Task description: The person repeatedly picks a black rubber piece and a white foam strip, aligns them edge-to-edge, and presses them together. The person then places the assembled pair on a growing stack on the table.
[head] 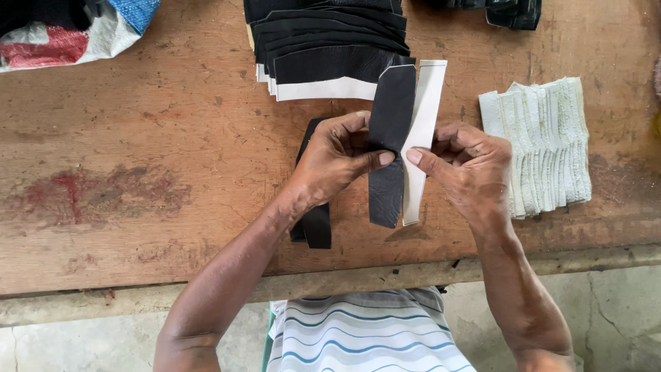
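Note:
Over a worn wooden table both my hands hold a long piece with a black leather face and a white backing strip. My left hand pinches the black layer at its middle with thumb and fingers. My right hand pinches the white strip beside it, thumb tips nearly touching. The two layers are parted at the top and bottom. Another black strip lies on the table under my left wrist.
A stack of black pieces with white backing lies at the back centre. A fanned pile of pale white pieces sits at the right. A woven sack is at the back left, dark material at the back right.

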The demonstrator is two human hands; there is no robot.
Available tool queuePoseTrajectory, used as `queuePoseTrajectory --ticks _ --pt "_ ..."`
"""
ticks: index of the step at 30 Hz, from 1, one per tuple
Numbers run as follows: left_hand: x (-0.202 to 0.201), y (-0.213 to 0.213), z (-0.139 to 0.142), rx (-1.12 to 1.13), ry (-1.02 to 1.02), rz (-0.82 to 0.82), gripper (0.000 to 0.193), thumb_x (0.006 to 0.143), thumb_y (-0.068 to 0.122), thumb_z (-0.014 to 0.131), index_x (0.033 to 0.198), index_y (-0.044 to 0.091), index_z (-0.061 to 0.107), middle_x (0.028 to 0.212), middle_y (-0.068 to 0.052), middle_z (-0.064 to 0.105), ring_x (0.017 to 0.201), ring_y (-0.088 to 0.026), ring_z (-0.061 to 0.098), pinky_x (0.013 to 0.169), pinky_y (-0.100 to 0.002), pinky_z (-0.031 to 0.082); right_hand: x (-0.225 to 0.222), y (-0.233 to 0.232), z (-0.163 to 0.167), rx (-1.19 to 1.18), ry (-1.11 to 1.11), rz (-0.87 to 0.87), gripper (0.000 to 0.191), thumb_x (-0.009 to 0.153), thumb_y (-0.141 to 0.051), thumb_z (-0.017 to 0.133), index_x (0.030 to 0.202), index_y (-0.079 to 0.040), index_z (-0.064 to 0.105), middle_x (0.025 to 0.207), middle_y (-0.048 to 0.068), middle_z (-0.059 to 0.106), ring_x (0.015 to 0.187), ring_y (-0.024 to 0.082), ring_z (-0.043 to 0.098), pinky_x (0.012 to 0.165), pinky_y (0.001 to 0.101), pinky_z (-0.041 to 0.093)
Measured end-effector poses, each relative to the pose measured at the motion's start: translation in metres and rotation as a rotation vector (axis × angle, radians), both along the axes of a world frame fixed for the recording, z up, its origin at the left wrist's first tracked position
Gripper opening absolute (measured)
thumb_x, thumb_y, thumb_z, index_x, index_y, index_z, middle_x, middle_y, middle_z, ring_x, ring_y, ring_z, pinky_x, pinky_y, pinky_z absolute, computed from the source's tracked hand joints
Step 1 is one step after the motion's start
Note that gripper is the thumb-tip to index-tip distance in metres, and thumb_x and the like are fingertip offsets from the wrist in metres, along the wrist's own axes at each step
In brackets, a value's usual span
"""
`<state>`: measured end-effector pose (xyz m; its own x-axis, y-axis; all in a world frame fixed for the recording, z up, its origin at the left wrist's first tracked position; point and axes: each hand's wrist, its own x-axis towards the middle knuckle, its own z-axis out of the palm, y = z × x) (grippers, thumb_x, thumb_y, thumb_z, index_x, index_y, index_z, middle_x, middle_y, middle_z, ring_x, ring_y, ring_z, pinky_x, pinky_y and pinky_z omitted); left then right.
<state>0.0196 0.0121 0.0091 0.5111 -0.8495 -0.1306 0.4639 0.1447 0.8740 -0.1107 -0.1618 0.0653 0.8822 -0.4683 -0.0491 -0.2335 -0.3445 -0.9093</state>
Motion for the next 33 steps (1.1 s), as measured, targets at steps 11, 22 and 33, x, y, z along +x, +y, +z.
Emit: queuePoseTrajectory --ticks 11,22,33 --pt "0.001 0.0 0.002 0.069 -0.076 0.033 0.04 0.086 0.007 0.081 0.123 0.003 0.068 0.111 -0.009 0.077 0.104 -0.016 0.074 0.095 -0.032 0.066 0.002 0.0 0.001 0.077 0.032 0.03 0.022 0.087 -0.01 0.084 0.104 -0.001 0.073 0.093 0.013 0.078 0.082 0.013 0.076 0.071 0.025 0.065" --pt "-0.004 -0.004 -0.001 0.057 0.005 0.089 0.033 0.085 0.006 0.083 0.115 0.002 0.071 0.105 -0.008 0.077 0.097 -0.014 0.074 0.09 -0.031 0.065 0.011 -0.012 0.002 0.035 0.212 0.089 0.024 0.085 -0.014 0.082 0.106 -0.003 0.076 0.094 0.01 0.079 0.078 0.014 0.075 0.066 0.0252 0.064" --pt "-0.001 -0.002 -0.006 0.092 -0.063 0.009 0.048 0.083 0.009 0.082 0.128 0.005 0.064 0.112 -0.008 0.076 0.105 -0.016 0.074 0.097 -0.032 0.065 0.01 -0.009 0.001 0.105 0.18 0.095 0.024 0.088 -0.014 0.079 0.109 -0.004 0.074 0.093 0.01 0.078 0.079 0.012 0.072 0.068 0.0245 0.062"
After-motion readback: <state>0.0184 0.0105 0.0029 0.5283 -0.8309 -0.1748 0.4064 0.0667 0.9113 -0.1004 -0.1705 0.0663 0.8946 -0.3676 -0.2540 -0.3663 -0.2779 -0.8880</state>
